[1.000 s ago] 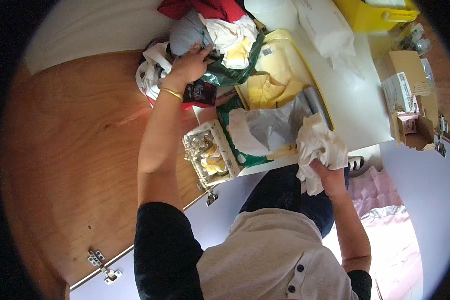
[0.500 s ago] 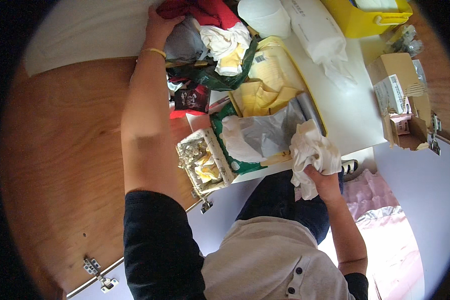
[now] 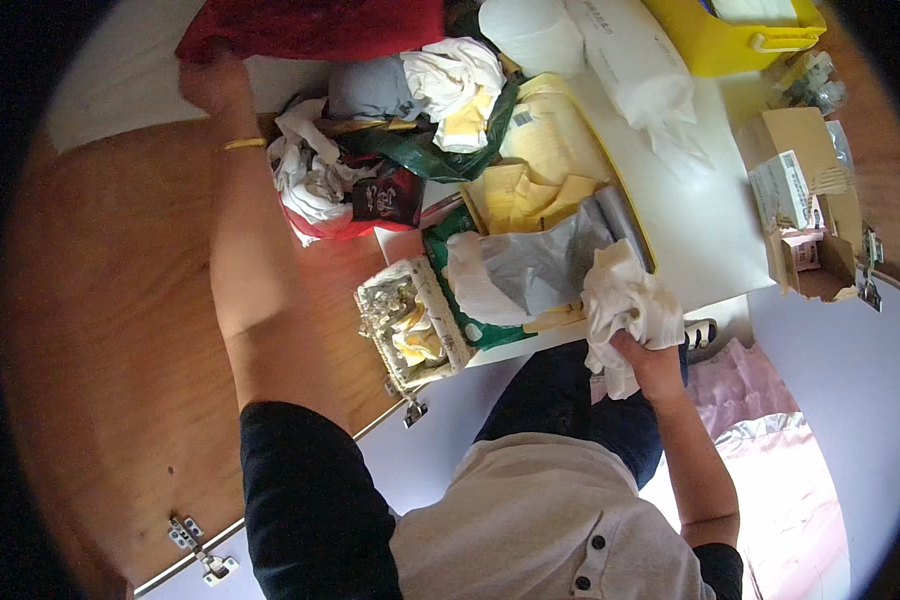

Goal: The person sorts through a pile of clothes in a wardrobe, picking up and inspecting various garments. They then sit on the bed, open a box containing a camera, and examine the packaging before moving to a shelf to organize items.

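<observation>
At the far left, my left hand (image 3: 215,82) is closed on the edge of a red cloth (image 3: 320,28), which stretches out to the right above the pile. Its fingers are partly blurred. Below the red cloth lie a grey bundle (image 3: 370,92), a crumpled white cloth with a yellow patch (image 3: 455,85) and a dark green plastic bag (image 3: 410,150). A red bag (image 3: 402,200) with white crumpled fabric (image 3: 315,185) sits left of them. My right hand (image 3: 652,368) grips a bunched cream-white cloth (image 3: 625,310) near my lap.
A yellow-rimmed tray (image 3: 610,140) holds yellow packets and a grey plastic bag (image 3: 530,270). Beside it stands a small woven basket (image 3: 450,320). Farther off are a white roll (image 3: 532,35), a white package (image 3: 630,60), a yellow bin (image 3: 740,45) and an opened cardboard box (image 3: 805,200).
My left hand has moved left, pulling the red cloth off the grey bundle and spreading it leftward. White fabric beside the red bag is now uncovered. My right hand stays in place.
</observation>
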### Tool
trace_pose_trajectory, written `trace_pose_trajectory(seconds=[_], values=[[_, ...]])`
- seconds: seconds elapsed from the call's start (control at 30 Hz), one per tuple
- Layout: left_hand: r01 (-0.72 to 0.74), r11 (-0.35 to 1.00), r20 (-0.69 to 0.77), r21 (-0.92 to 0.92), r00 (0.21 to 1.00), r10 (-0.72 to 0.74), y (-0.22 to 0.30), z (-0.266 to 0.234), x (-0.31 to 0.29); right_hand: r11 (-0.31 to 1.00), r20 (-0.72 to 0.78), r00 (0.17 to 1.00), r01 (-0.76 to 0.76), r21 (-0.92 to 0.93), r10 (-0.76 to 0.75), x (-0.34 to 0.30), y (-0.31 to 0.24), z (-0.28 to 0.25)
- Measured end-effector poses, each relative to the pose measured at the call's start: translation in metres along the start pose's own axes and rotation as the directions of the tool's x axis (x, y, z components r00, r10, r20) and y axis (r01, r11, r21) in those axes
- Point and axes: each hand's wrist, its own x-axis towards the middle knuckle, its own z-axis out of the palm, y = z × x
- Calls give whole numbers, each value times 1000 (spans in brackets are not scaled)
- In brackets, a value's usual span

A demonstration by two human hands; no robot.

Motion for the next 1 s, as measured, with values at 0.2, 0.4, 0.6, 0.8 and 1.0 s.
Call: trace_pose_trajectory(seconds=[0.2, 0.4, 0.6, 0.8, 1.0], values=[[-315, 939, 335, -141, 877, 345, 31, -41, -27, 998, -10, 1000, 9, 65, -8, 2, 6, -2], [-467, 876, 927, -120, 264, 267, 68, 1, -161, 999, 29, 999, 25, 26, -26, 1, -4, 0], [-253, 935, 892, -247, 318, 321, 68, -25, -165, 996, 66, 998, -1, 90, -5, -8, -13, -2], [-298, 897, 878, -326, 256, 404, 89, -110, -189, 982, -39, 984, 173, -81, -176, 30, -84, 22], [-572, 785, 865, -240, 242, 440, 102, -129, -211, 756, -28, 755, 654, -32, -655, 82, -163, 93]])
